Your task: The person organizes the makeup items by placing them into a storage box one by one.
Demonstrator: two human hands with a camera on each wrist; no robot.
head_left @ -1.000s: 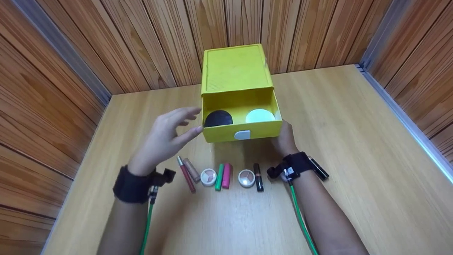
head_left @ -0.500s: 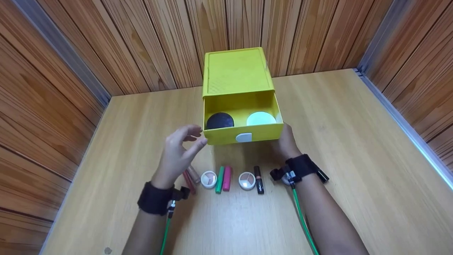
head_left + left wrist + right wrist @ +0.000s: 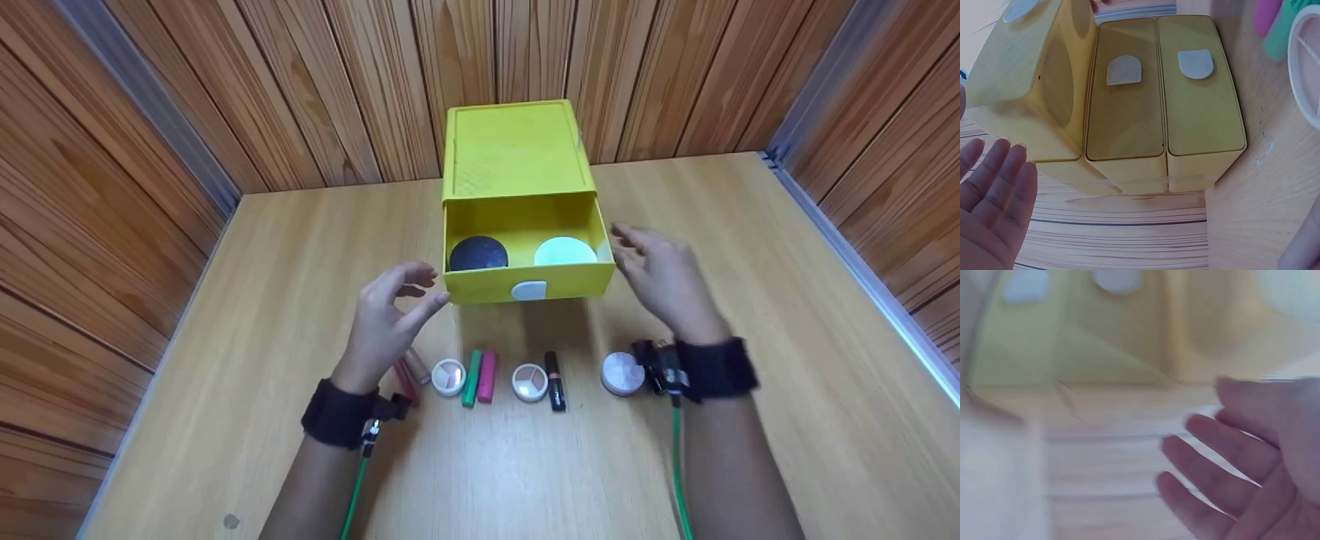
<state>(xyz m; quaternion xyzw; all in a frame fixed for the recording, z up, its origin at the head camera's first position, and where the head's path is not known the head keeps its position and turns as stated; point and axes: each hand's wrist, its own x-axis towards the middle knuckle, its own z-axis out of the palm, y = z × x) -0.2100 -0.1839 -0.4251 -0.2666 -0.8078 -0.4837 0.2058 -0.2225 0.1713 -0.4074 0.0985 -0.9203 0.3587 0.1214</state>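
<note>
A yellow drawer unit (image 3: 517,154) stands at the back of the table, its top drawer (image 3: 480,288) pulled out. Inside the drawer lie a dark round item (image 3: 478,254) and a white round item (image 3: 565,251). My left hand (image 3: 379,326) is by the drawer's front left corner, thumb close to it; whether it touches I cannot tell. In the left wrist view its fingers (image 3: 999,185) are extended and hold nothing. To the right of the drawer is my right hand (image 3: 667,285), its fingers (image 3: 1202,467) loosely spread, with nothing held in the right wrist view.
Makeup lies in a row before the unit: a red tube (image 3: 407,384), beige tube (image 3: 417,367), two round eyeshadow palettes (image 3: 448,377) (image 3: 529,382), green tube (image 3: 472,379), pink tube (image 3: 487,377), black tube (image 3: 555,382) and round pot (image 3: 622,373). Wood-panelled walls (image 3: 360,82) enclose the table.
My right hand has come out from beside and below the drawer and moved right, uncovering the round pot. My left hand moved lower along the drawer's left side, then stayed. The drawer remains out.
</note>
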